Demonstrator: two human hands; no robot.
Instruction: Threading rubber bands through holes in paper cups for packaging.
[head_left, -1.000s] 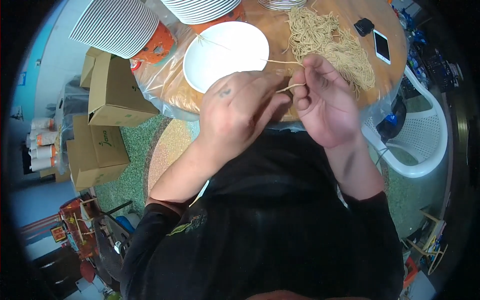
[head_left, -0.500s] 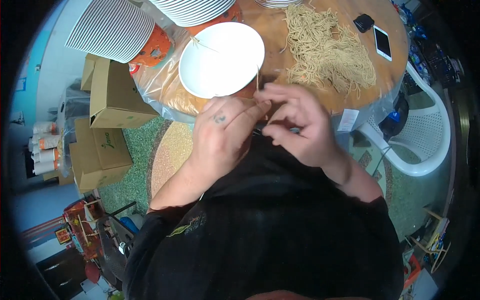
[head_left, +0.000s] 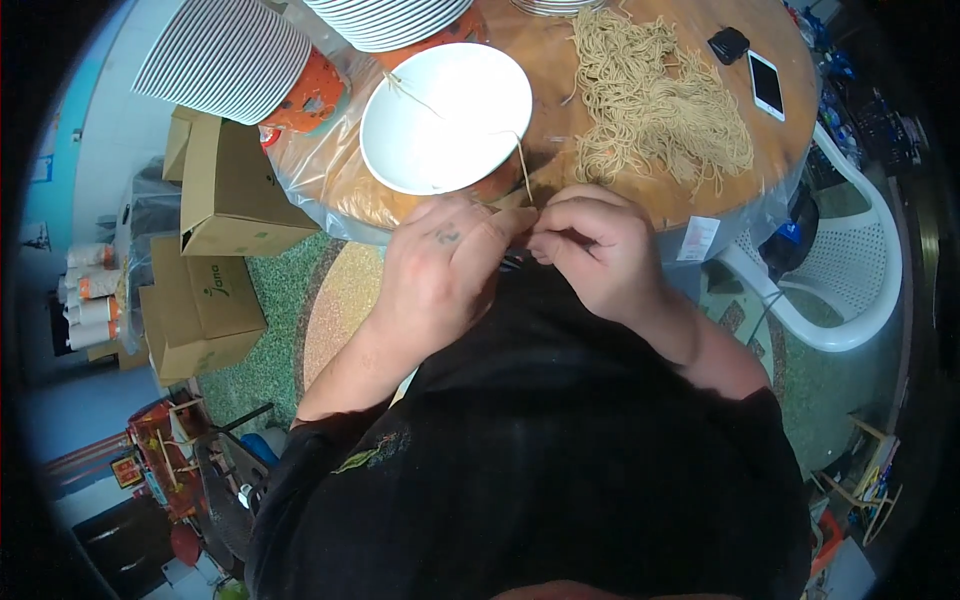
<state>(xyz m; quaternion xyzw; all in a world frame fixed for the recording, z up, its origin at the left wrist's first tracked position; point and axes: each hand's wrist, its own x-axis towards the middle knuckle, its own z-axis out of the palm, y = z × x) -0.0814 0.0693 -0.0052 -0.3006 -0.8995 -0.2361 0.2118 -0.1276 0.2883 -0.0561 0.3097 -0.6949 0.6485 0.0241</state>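
A white-lined paper bucket [head_left: 440, 120] with an orange outside leans at the near edge of the table, its mouth toward me. One tan cord [head_left: 524, 165] comes over its right rim and runs down to my fingertips; another knotted end shows at the upper left rim. My left hand [head_left: 440, 265] is closed just below the bucket, thumb and forefinger pinching near the cord's end. My right hand [head_left: 600, 250] is curled in a pinch against the left fingertips, also at the cord. The cord's tip is hidden between the fingers.
A heap of tan cords [head_left: 665, 110] lies on the round table, with a phone [head_left: 766, 85] and a small black object [head_left: 728, 46] beyond it. Stacked buckets [head_left: 225, 60] stand at the far left. Cardboard boxes [head_left: 245, 190] and a white plastic chair [head_left: 860, 270] flank the table.
My right hand has come in from slightly apart, its fingers closing to meet the left fingertips. The cord over the rim now hangs down to both hands.
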